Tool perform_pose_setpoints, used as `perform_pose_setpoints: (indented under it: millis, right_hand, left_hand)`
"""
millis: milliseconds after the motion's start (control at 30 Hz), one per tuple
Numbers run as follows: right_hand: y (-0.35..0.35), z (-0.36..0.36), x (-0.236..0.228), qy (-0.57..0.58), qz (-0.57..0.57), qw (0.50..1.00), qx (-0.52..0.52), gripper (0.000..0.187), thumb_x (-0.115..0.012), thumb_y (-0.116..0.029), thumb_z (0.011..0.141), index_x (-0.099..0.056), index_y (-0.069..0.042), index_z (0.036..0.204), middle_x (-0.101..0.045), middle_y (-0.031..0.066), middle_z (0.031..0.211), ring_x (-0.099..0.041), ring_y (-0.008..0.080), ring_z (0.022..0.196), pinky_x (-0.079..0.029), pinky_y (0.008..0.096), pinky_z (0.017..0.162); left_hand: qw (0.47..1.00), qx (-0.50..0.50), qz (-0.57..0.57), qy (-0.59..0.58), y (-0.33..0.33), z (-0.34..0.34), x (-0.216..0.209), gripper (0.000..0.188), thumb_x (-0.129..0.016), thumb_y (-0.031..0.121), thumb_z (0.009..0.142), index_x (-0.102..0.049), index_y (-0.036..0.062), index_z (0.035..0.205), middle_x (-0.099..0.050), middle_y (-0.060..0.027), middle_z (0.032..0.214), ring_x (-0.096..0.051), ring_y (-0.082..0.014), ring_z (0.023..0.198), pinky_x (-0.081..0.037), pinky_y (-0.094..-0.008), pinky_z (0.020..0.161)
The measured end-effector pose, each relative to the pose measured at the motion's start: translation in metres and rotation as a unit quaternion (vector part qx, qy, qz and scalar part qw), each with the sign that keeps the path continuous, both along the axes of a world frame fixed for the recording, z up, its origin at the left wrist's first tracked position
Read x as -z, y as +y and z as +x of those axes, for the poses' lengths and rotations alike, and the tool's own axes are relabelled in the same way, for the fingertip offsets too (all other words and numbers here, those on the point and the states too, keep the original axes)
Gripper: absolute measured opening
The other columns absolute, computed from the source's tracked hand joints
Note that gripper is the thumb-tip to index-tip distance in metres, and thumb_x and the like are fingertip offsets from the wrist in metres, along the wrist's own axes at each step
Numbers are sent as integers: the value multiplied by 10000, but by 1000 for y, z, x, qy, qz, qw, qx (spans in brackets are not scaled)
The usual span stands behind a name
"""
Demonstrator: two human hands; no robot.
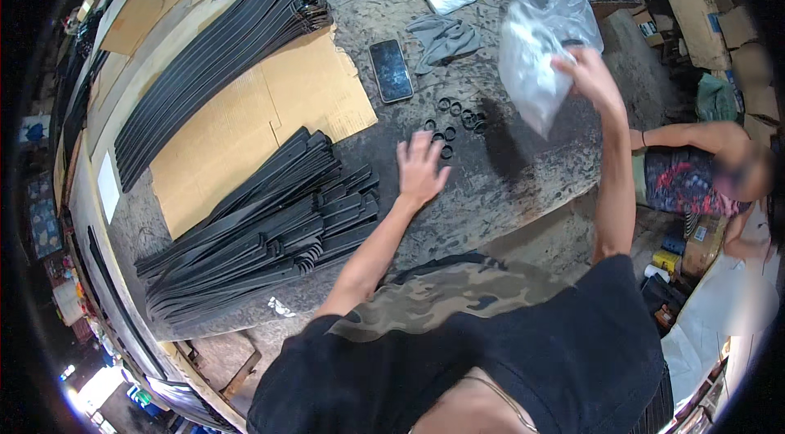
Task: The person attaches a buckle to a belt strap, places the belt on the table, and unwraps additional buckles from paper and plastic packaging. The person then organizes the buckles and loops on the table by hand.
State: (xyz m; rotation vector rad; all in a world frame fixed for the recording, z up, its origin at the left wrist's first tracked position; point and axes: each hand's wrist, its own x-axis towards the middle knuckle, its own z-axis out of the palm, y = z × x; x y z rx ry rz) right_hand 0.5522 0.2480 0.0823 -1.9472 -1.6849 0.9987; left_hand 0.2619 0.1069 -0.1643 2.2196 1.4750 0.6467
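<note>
Two bare hands work over a dark, scuffed table [531, 203] in the head view. The right hand [595, 80] has its fingers closed on the right side of a clear plastic bag [533, 66], which hangs mostly to the left of them and tapers to a low corner; a small dark patch beside the fingertips is too blurred to name. The left hand [420, 170] is palm down with its fingers apart, the tips right at the near-left edge of a loose scatter of small black rings [469, 120]; whether they touch one, I cannot tell. Beyond the rings are a phone [391, 71] and a crumpled grey cloth [442, 40]. Black strips [270, 229] lie piled left of the left hand, near a cardboard sheet [270, 98].
</note>
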Motion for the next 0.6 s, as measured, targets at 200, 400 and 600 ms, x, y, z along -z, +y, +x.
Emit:
perform_pose_setpoints:
  millis: [200,400,600]
  right_hand:
    - [-105,-10,65,-137,24,990,4,311,-642,-257,829,-657,46,895,-644,232,745,-656,327,701,-487,415,648]
    - [-188,-66,100,-129,-11,983,129,368,-635,-219,843,-603,35,1107,-636,289,891,-632,421,883,-485,462,758]
    - [-214,-104,120,-17,-56,987,150,419,-637,-222,819,-581,50,1132,-628,281,996,-602,426,968,-478,450,814]
  left_hand:
    - [964,226,116,82,69,53,30,420,-550,334,880,-488,294,1294,-269,-10,1499,-195,-246,1401,-163,-610,1083]
    - [982,105,154,21,88,42,7,179,-614,222,828,-655,110,962,-427,-102,1375,-337,-277,1317,-249,-572,1033]
    - [934,-3,-302,-190,4,39,-76,375,-624,339,850,-596,-9,988,-625,-171,817,-613,-304,758,-477,-361,712]
